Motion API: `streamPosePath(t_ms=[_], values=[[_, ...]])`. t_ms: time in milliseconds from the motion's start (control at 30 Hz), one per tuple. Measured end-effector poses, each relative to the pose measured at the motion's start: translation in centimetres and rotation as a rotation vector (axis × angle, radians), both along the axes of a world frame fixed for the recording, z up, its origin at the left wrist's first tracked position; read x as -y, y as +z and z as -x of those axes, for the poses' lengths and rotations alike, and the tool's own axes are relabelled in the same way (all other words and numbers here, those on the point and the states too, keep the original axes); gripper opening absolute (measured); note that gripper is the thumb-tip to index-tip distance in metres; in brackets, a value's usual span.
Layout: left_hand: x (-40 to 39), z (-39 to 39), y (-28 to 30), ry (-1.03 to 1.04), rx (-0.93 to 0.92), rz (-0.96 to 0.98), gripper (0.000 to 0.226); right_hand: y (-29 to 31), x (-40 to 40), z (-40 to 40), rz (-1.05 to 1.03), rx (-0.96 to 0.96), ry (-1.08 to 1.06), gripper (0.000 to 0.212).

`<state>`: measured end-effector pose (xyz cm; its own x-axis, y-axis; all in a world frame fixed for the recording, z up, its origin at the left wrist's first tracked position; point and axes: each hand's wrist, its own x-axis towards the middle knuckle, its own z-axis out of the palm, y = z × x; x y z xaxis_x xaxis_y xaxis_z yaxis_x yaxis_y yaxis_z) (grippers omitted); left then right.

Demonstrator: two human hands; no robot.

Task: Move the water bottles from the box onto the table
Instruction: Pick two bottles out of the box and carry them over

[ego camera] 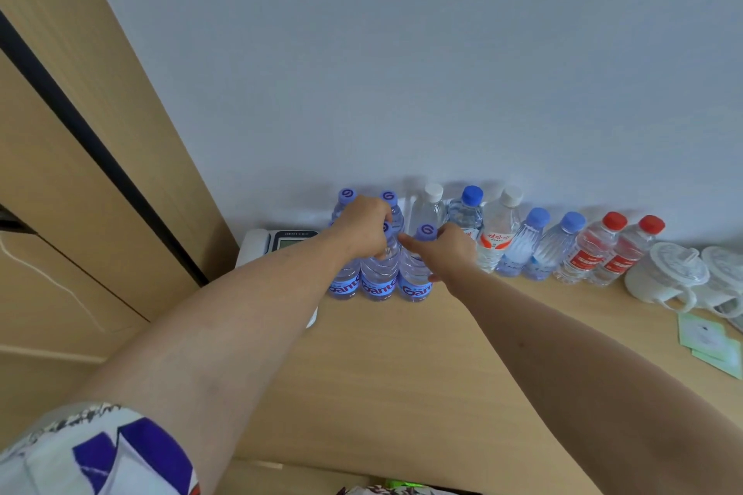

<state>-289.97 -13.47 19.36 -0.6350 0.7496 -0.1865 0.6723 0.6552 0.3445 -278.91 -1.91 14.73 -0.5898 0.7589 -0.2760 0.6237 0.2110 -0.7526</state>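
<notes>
The table (402,354) is filling the lower frame, upright water bottles (522,245) lining its far edge. At centre, the left hand (364,227) is gripping one purple-capped bottle (380,273) from above, nearer; the right hand (446,251) is wrapping its neighbour (416,277).

Desk phone (281,243) by wall — 2 white lidded cups (675,273)

Clear plastic bottles with purple caps and purple-blue labels (380,273) stand beside blue-capped clear bottles (522,245) and red-capped, red-labelled ones (591,253) on the pale tan wooden worktop (402,374), against a plain white wall (402,72), near white lidded mugs (667,273).
</notes>
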Motion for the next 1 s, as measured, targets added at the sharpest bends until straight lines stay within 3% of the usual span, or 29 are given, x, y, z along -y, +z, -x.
streamPosePath(t_ms=[133, 233, 467, 600, 733, 1000], values=[[0.2, -0.4, -0.1, -0.007, 0.018, -0.035, 0.058, 0.1, -0.1, -0.2, 0.053, 0.025, 0.026, 0.072], [0.2, -1.0, 0.7, 0.002, 0.010, -0.113, 0.059, 0.5, 0.2, -0.9, 0.025, 0.041, 0.039, 0.071], [0.6, -3.6, 2.2, -0.033, -0.062, -0.238, 0.062, 2.8, 1.0, -5.1, -0.254, 0.068, 0.103, 0.075], [0.5, -7.1, 1.3, -0.121, -0.036, -0.295, 0.052, 3.4, 1.6, -10.4, -0.401, 0.191, 0.129, 0.079], [-0.6, -11.3, 0.8, -0.240, -0.017, -0.313, 0.061, 3.6, 1.6, -16.5, -0.458, 0.331, 0.048, 0.090], [-5.7, -23.4, 2.5, -0.488, -0.112, -0.176, 0.083, 5.3, 1.1, -29.4, -0.484, 0.373, -0.178, 0.099]])
